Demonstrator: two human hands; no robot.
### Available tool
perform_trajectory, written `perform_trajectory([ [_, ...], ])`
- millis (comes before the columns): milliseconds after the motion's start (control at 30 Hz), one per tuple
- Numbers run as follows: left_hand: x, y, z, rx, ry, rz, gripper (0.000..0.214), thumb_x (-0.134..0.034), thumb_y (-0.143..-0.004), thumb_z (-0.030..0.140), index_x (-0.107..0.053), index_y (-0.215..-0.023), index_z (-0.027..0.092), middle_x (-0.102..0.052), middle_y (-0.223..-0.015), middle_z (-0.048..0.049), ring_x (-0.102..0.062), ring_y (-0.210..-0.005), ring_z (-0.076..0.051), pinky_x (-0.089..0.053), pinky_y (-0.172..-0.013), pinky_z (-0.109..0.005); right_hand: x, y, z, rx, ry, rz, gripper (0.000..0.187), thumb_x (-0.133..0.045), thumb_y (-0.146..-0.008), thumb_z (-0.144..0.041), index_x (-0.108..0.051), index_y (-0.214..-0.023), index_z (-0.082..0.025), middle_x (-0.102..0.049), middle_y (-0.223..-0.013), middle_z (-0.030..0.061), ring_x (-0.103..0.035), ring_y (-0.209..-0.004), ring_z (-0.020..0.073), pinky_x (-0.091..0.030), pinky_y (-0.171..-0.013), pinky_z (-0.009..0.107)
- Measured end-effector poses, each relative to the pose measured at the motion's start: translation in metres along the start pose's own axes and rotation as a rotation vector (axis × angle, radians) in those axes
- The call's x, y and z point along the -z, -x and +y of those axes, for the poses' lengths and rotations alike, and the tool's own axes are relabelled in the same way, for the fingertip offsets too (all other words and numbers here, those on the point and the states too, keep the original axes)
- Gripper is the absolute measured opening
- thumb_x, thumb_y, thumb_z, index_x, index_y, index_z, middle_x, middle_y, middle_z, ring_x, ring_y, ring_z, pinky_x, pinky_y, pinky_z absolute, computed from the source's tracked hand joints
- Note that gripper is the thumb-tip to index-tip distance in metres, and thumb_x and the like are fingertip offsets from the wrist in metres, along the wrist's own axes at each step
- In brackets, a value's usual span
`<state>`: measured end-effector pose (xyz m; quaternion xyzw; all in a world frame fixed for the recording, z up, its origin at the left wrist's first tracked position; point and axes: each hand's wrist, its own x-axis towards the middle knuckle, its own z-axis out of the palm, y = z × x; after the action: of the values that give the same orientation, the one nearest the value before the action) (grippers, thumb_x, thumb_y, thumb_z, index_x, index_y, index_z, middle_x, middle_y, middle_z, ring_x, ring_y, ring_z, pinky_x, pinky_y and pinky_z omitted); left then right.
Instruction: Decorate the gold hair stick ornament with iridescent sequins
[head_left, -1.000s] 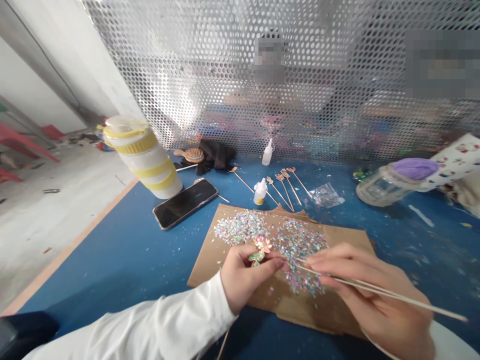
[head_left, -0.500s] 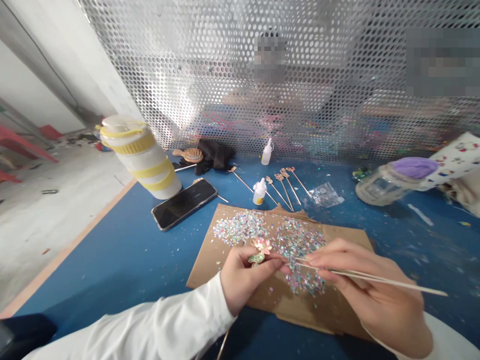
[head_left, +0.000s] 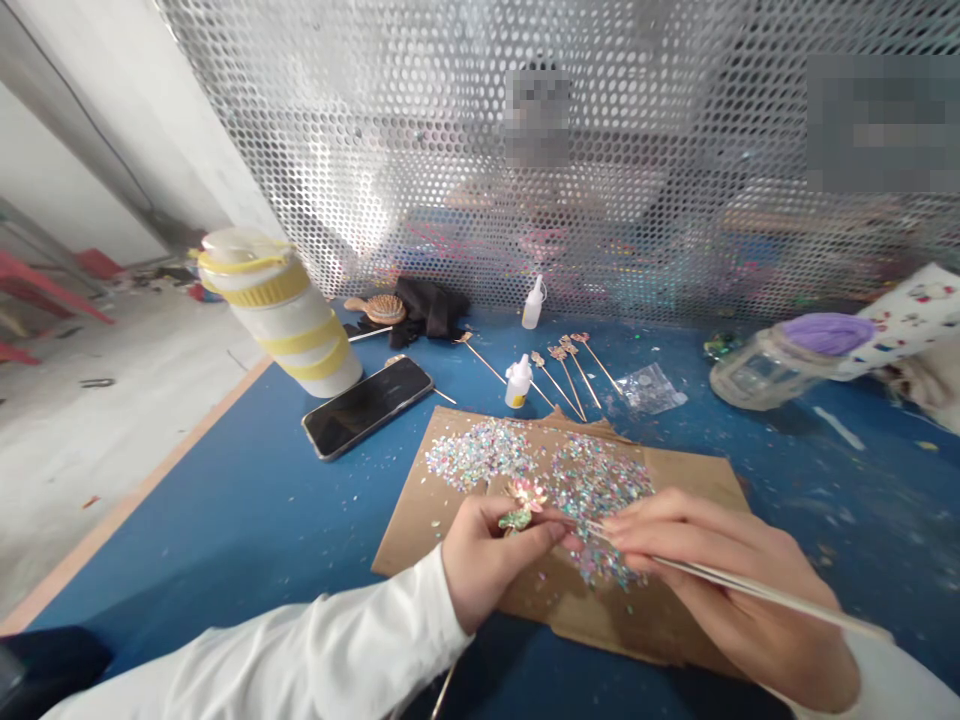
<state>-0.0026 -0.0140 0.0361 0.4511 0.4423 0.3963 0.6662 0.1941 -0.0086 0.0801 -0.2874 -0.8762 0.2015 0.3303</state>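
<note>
My left hand [head_left: 487, 560] is closed in a pinch on a small flower ornament [head_left: 522, 502] of pink and green, held over a brown cardboard sheet [head_left: 690, 470]. My right hand [head_left: 720, 590] is closed round a thin wooden stick [head_left: 765, 592]; its tip points left towards the ornament. Two heaps of pastel sequins [head_left: 480, 452] lie on the cardboard just beyond both hands.
On the blue table [head_left: 247, 500] lie a black phone [head_left: 367, 405], a white and yellow bottle [head_left: 281, 315], two small glue bottles [head_left: 517, 383], several finished flower sticks [head_left: 570, 375], a hairbrush [head_left: 379, 310] and a glass jar with a purple lid [head_left: 780, 362]. A perforated metal screen [head_left: 450, 150] closes the back; a person sits behind it.
My right hand has slid a little lower and the stick's far end has dropped. The left hand and ornament have stayed in place.
</note>
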Motion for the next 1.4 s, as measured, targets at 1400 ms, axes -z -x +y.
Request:
perform_trajectory([
  [1400,0.003,0.002,0.004,0.048,-0.045,-0.175,0.018,-0.058,-0.078,0.027,-0.072,-0.080,0.016,-0.072,-0.075,-0.0031,-0.061,-0.071,-0.010,-0.044,-0.073,-0.018,0.000,-0.006,0.011,-0.418,-0.411,0.065,0.011,-0.052,-0.086,-0.020,-0.063,-0.081,-0.020,-0.060,-0.078,0.0011,-0.056,-0.075,0.0129,-0.043,-0.068,0.022],
])
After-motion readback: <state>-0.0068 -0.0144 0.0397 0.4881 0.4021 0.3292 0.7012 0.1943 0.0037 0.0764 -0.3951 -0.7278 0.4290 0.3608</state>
